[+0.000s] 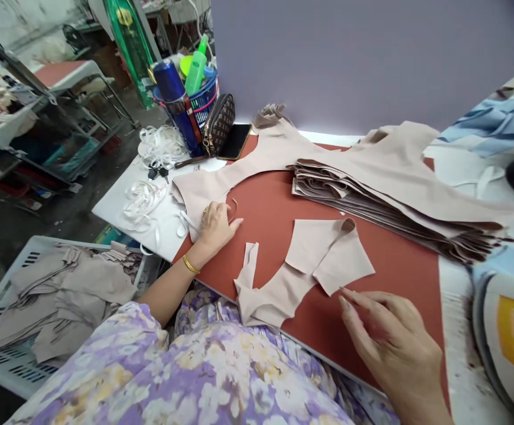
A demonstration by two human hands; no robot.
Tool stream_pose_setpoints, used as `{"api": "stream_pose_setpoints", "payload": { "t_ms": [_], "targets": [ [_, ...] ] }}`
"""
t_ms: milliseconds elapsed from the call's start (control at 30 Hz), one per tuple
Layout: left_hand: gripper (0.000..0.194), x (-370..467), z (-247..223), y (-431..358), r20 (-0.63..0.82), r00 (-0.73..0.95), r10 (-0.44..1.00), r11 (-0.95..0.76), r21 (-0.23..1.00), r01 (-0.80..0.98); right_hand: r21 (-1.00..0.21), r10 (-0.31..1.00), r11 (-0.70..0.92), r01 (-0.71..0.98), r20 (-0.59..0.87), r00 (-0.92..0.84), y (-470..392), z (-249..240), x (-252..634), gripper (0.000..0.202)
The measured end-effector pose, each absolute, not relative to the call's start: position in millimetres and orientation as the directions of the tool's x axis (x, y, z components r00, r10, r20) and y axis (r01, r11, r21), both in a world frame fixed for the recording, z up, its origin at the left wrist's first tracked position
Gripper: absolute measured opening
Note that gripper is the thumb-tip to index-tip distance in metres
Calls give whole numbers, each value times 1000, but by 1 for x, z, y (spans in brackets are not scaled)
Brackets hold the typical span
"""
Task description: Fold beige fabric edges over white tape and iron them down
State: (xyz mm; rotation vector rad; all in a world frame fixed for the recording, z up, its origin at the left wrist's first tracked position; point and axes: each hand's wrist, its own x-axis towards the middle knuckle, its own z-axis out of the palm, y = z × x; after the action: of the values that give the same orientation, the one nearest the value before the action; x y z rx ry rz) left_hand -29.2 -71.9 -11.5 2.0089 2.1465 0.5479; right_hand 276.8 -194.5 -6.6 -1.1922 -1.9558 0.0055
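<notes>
**Loose panel at the near edge**

The right hand point(394, 342), fingers spread and holding nothing, rests by the folded panel point(310, 265), whose tail overhangs the worktop point(275, 206) edge and might slide into the lap. Further on, the left hand point(217, 227) presses flat on a long panel point(221, 177); a tug could topple the stack point(399, 206) just beyond. Bare worktop lies between.

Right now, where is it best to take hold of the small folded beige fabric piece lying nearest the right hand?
Probably pinch the folded beige fabric piece at its lower right corner, coming from the right hand side. That corner lies flat and free on the red mat, pointing toward the fingertips, clear of the fabric stack.
</notes>
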Motion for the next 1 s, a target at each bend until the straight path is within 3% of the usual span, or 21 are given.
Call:
{"api": "stream_pose_setpoints", "payload": {
  "t_ms": [133, 200, 300, 433, 500, 567, 700, 867, 1000],
  "targets": [
    [6, -22, -5, -72, 75, -14, 997, -17, 400, 916, -448, 780, 514, 732, 599, -181, -205, -10, 277, 26],
    [9, -13, 6, -77, 75, 91, 993, -118, 545, 830, -458, 790, 488, 743, 594, -153, -212, -9, 282, 28],
    [7, 11, 30, -83, 18, 291, 957, -186, 805, 563, -486, 804, 438, 757, 588, -87, -220, -5, 290, 28],
    [11, 59, 52, -78, -135, 601, 788, -114, 927, 358, -548, 835, 358, 756, 551, 3, -225, 1, 293, 25],
    [11, 82, 49, -72, -245, 718, 652, -107, 907, 408, -559, 841, 333, 759, 540, 29, -229, 1, 293, 25],
    [7, 100, 38, -67, -360, 733, 578, -179, 820, 544, -567, 845, 311, 763, 532, 51, -234, -1, 294, 25],
    [10, 112, 13, -66, -386, 613, 689, -311, 607, 731, -563, 849, 252, 787, 519, 99, -246, -7, 303, 25],
    [12, 107, 5, -73, -369, 621, 691, -338, 595, 730, -546, 853, 187, 816, 503, 141, -256, -3, 316, 21],
    [11, 105, 6, -75, -388, 617, 685, -320, 601, 732, -453, 832, 199, 869, 546, 94, -256, 14, 328, 33]
  ]
}}
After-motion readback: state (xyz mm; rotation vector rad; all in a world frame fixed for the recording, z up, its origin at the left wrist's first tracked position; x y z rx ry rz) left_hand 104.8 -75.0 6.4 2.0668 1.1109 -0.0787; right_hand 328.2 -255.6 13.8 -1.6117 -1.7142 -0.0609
